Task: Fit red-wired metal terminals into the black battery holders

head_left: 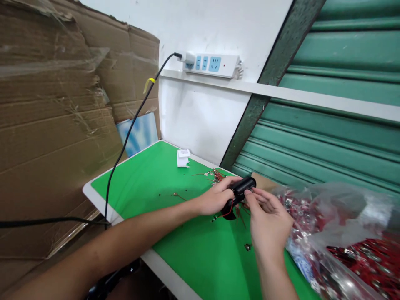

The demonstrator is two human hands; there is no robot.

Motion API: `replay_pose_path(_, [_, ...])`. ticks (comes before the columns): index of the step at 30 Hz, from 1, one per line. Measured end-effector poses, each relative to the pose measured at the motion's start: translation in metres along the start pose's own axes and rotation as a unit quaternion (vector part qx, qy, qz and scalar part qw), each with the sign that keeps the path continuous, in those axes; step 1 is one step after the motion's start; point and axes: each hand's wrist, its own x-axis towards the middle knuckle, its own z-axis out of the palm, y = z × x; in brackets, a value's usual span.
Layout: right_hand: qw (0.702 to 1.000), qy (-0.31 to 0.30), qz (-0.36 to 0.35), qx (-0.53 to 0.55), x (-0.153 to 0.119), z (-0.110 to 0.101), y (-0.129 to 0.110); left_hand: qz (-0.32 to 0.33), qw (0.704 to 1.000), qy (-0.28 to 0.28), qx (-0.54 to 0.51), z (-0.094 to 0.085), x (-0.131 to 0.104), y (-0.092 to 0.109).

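Observation:
My left hand (215,198) is closed round a black cylindrical housing (244,186), holding it above the green table mat. A thin red wire and a small part hang from its lower side. My right hand (268,210) is at the housing's right end, with thumb and fingers pinched against it. What those fingertips hold, if anything, is hidden. Behind the hands lies a pile of small metal parts with thin reddish wires (218,176), and more wires show below the housing. A single small part (248,247) rests on the mat near my right wrist.
Clear plastic bags (346,233) full of red-wired parts stand at the right. A small white box-like piece (183,158) sits at the back of the green mat (146,179). A black cable (133,121) runs from the wall power strip (212,65) past the table's left edge. Cardboard (56,125) lines the left.

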Motion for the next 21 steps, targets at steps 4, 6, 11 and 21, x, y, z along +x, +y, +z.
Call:
replay_pose_path(4, [0.987,0.003,-0.132,-0.089,-0.008,-0.001,0.003,0.029,0.999,0.031,0.033,0.003,-0.001,-0.002])
replay_pose_path(6, [0.965,-0.017,-0.221,-0.142,-0.01,-0.003,0.002,0.036,0.998,0.034,0.048,0.003,-0.002,-0.003])
replay_pose_path(11, [0.894,-0.126,-0.368,-0.223,-0.003,-0.01,0.005,0.082,0.99,0.044,0.102,-0.002,-0.001,-0.003])
replay_pose_path(21, [0.893,-0.148,-0.333,-0.266,0.003,-0.015,0.017,0.142,0.971,0.028,0.189,-0.006,-0.002,-0.004])
